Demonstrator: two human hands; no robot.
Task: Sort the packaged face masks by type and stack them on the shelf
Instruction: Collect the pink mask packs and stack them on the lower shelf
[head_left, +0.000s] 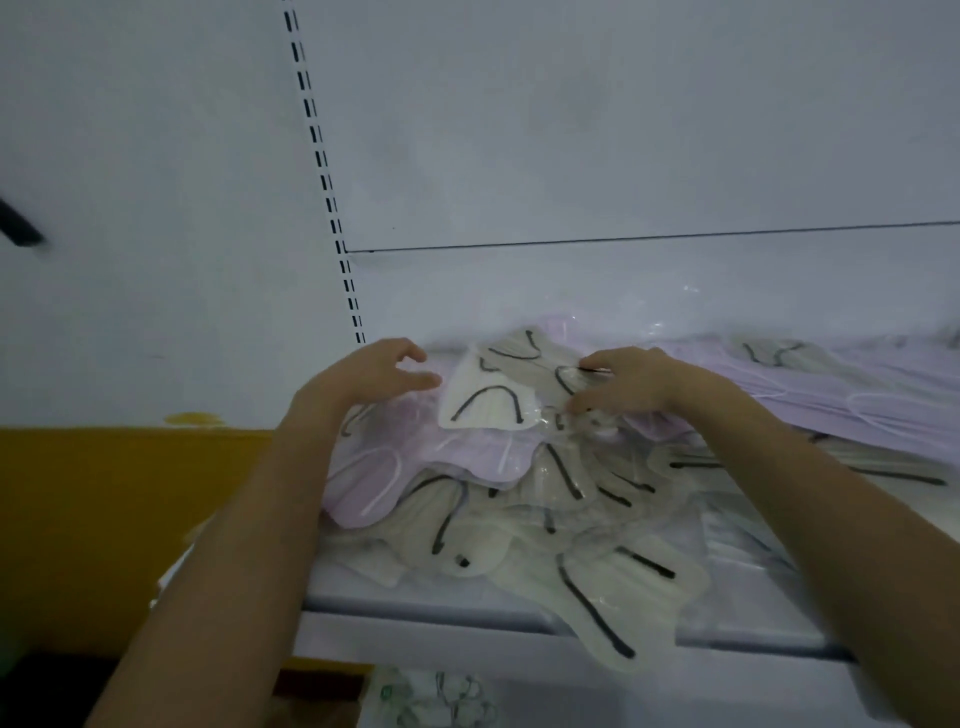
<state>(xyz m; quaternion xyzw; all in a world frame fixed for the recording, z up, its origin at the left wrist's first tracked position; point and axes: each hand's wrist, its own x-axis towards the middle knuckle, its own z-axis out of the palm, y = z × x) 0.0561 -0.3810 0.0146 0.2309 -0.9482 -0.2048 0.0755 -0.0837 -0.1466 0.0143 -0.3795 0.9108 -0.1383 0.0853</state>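
A loose heap of packaged masks lies on the white shelf (415, 605). Cream masks with black ear loops (597, 577) spill over the front edge, and lilac masks with white loops (452, 452) lie among them. A cream mask packet (488, 400) sits on top of the heap between my hands. My left hand (369, 374) hovers at its left edge with curled fingers, holding nothing that I can see. My right hand (623, 382) pinches the clear wrap of the packets at its right side. A flatter stack of lilac masks (831, 389) lies to the right.
The white back panel (623, 130) rises behind the shelf, with a slotted upright (332, 208) at its left. A yellow wall band (104, 519) runs left of the shelf. More packets (436, 696) show on a lower level below.
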